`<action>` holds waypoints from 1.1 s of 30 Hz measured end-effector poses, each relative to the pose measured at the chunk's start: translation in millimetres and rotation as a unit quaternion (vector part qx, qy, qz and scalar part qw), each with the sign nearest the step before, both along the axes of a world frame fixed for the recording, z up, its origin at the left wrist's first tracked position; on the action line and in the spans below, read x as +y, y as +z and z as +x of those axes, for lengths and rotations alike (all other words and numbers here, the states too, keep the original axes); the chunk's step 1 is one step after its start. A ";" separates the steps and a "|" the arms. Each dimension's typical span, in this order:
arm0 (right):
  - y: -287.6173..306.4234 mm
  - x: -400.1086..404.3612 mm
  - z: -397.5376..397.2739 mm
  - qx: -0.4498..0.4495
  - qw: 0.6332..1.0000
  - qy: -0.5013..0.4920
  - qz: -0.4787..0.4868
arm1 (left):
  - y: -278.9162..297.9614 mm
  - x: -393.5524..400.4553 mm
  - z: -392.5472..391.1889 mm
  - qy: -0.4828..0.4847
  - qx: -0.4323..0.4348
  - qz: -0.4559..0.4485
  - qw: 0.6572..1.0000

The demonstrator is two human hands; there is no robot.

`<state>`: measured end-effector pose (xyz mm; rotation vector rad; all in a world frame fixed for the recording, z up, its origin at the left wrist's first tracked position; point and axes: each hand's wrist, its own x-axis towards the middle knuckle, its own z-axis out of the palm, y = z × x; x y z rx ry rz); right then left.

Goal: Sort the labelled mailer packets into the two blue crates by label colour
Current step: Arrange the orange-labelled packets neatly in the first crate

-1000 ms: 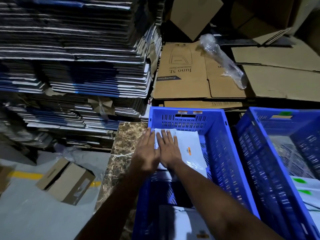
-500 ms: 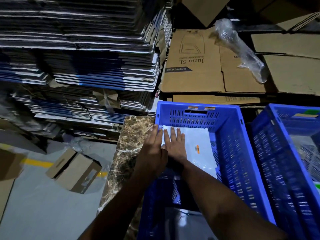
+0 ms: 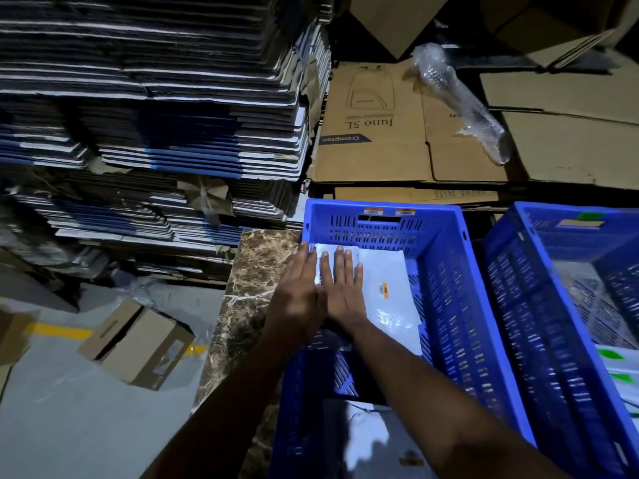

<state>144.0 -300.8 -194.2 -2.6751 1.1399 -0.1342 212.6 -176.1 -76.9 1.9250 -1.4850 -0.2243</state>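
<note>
Both hands lie open and flat, left hand (image 3: pixel 298 299) beside right hand (image 3: pixel 342 288), pressing a white packet (image 3: pixel 387 292) at the left crate's (image 3: pixel 446 278) far end.

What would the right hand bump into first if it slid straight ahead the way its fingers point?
Probably the far wall of the left blue crate. The right hand lies flat on a white mailer packet, fingers aimed at that slotted wall, with only packet surface between. Depth is hard to judge.
</note>
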 end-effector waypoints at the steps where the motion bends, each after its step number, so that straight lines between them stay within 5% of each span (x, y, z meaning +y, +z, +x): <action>1: -2.9 7.3 -2.5 0.001 1.000 -0.004 0.002 | -1.0 0.7 0.6 0.000 0.002 0.000 1.000; 20: -22.0 25.0 -4.5 0.048 0.998 0.007 0.025 | -1.9 0.6 0.0 0.007 -0.035 -0.012 0.999; 24: -12.1 22.2 -3.7 0.071 0.996 0.010 0.051 | 3.2 -5.4 -4.2 0.054 -0.033 0.069 0.996; 30: 36.2 23.7 -42.2 -0.053 0.996 0.022 0.066 | 15.6 -7.9 -6.5 0.057 -0.039 0.146 0.987; 33: 50.3 28.0 -85.8 -0.044 0.991 0.059 0.115 | 18.4 -4.8 -8.2 0.062 -0.045 0.153 0.985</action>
